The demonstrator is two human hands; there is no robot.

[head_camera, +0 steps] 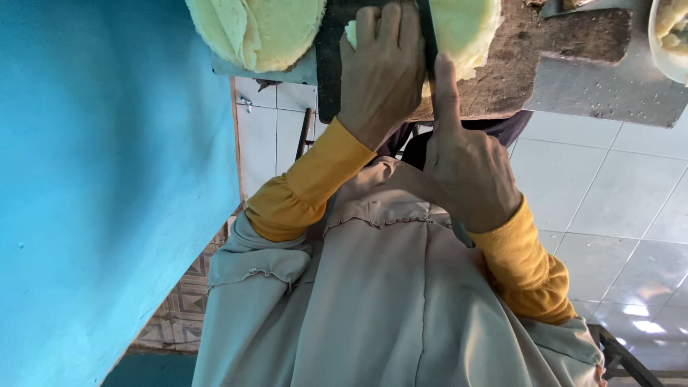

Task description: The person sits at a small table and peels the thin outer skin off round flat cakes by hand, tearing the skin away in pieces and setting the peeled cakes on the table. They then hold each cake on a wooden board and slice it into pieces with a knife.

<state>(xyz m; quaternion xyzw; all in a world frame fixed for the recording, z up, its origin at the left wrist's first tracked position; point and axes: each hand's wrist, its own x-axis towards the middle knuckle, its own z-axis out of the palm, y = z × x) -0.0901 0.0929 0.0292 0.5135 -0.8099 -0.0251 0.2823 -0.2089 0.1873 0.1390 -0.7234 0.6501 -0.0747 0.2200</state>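
Beside the blue wall [93, 179], stacked flatbreads [261, 29], wooden board [523, 50], pale bowl [666, 36].

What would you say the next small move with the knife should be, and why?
Probably press the blade straight down through the pale yellow dough. The right hand grips the knife with its index finger laid along the spine, and the left hand lies flat on the dough right beside the blade, steadying it.
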